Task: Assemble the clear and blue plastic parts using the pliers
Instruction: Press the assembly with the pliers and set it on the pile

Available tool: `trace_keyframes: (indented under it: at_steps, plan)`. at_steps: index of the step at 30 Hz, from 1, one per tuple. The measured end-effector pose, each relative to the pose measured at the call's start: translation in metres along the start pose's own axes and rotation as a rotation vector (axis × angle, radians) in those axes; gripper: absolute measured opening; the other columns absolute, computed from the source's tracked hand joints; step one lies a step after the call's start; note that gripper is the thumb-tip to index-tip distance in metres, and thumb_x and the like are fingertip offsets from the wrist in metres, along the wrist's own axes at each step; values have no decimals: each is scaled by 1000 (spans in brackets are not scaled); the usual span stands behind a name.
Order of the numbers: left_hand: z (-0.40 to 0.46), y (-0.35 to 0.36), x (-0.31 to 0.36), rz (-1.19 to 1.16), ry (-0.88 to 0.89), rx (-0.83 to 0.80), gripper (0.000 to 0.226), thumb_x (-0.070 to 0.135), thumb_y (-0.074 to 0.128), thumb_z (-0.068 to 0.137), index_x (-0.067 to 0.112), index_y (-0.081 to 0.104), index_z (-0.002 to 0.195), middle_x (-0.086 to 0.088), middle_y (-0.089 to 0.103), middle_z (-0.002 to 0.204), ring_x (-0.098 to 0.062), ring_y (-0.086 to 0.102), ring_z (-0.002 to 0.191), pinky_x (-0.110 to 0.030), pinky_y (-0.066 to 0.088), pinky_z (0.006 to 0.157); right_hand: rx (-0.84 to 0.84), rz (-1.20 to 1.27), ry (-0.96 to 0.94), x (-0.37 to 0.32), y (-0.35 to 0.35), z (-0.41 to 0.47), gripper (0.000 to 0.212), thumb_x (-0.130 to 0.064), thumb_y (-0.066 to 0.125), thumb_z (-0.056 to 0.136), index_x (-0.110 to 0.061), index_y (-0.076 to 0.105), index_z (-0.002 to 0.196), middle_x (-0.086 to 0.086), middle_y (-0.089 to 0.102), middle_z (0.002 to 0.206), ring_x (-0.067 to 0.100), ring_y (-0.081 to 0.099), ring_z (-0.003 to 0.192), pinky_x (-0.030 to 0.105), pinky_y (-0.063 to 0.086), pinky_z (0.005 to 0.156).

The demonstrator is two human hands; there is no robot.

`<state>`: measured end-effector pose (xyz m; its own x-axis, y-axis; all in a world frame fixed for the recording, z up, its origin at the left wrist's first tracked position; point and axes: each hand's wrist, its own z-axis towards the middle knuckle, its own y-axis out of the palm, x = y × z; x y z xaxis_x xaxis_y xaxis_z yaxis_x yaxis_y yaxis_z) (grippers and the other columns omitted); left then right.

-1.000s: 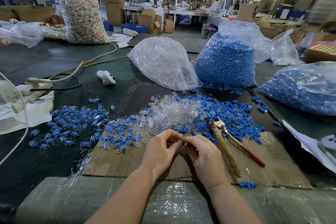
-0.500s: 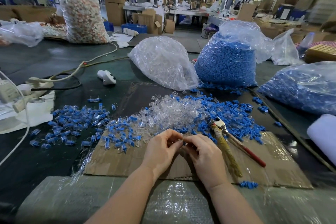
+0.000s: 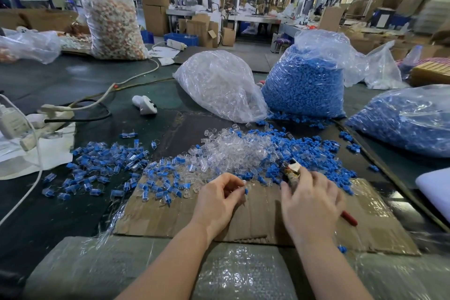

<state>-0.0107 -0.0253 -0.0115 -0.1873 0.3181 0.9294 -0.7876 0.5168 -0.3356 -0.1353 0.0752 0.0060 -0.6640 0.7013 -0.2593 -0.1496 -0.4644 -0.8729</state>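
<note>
Pliers are gripped by the right hand on the cardboard. A small blue part is pinched by the left hand. No writing can be read.

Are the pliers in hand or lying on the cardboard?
Lying on the cardboard, right hand closing over the pliers; a firm grip cannot be told.

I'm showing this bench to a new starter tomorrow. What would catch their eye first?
Probably the heap of loose clear and blue plastic parts spread across the middle of the bench, with bulging bags of clear parts and blue parts standing just behind it. Next, the two hands at the near edge: the left hand pinches a small blue piece, and the right hand lies over the pliers on the cardboard sheet.
</note>
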Motion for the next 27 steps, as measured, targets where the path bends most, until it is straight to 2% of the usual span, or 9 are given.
trace_keyframes:
  at_steps: [2, 3, 5, 8, 10, 14, 17, 22, 27]
  plan:
    - [-1, 0, 1, 0, 12, 3, 16, 10, 62, 87, 25, 60, 83, 9, 63, 70, 9, 57, 62, -5, 43, 60, -298, -201, 183, 13, -5, 9, 66, -62, 30, 90, -20, 32, 140, 11, 40, 143, 29, 36, 131, 58, 18, 108]
    - [-1, 0, 1, -5, 14, 6, 16, 9, 62, 87, 25, 60, 82, 9, 62, 70, 11, 56, 62, -5, 42, 60, -395, -239, 219, 18, -6, 12, 71, -67, 25, 88, -22, 26, 143, 9, 32, 148, 29, 32, 135, 60, 13, 109]
    - [0, 0, 2, -2, 16, 11, 16, 9, 62, 87, 25, 60, 82, 8, 63, 72, 10, 56, 63, -5, 43, 61, -470, -271, 220, 23, -6, 15, 73, -68, 29, 87, -21, 24, 144, 8, 29, 150, 28, 31, 135, 61, 13, 109]
    - [1, -1, 3, -37, 6, 23, 16, 8, 63, 86, 23, 60, 83, 6, 63, 76, 11, 57, 64, -5, 44, 61, -415, -249, 173, 20, -10, 15, 52, -55, 39, 90, -18, 40, 128, 11, 40, 138, 28, 39, 125, 53, 28, 106]
    - [3, -3, 4, -139, -28, 32, 14, 4, 62, 86, 18, 61, 84, 2, 63, 77, 9, 59, 62, -5, 45, 59, -370, -209, 158, 18, -15, 12, 39, -47, 42, 91, -16, 46, 113, 13, 44, 129, 28, 42, 115, 43, 39, 97]
    - [6, -6, 4, -322, -130, 49, 11, 2, 61, 86, 13, 62, 88, -8, 64, 83, -11, 63, 71, -19, 54, 64, -375, -73, 19, 13, -23, 7, 33, -46, 39, 94, -17, 47, 105, 5, 52, 108, 19, 50, 97, 31, 45, 86]
    - [8, -7, 3, -330, -157, 69, 10, 4, 60, 87, 13, 62, 92, -9, 66, 85, -15, 64, 72, -21, 54, 62, -519, 216, -51, 1, -31, 4, 25, -41, 38, 96, -18, 49, 95, -3, 53, 89, 13, 52, 80, 29, 45, 72]
    - [11, -7, 3, -369, -196, 84, 10, 4, 60, 87, 12, 63, 92, -8, 67, 81, -8, 64, 62, -18, 52, 54, -754, 448, -48, -15, -41, -1, 27, -35, 45, 94, -15, 48, 75, -1, 49, 79, 14, 47, 68, 28, 34, 59]
    - [14, -5, 3, -404, -234, 113, 10, 4, 60, 87, 11, 64, 92, -10, 67, 80, -14, 64, 66, -22, 52, 56, -934, 576, -22, -15, -51, 2, 23, -23, 50, 90, -15, 46, 69, -1, 45, 74, 10, 42, 57, 22, 33, 53]
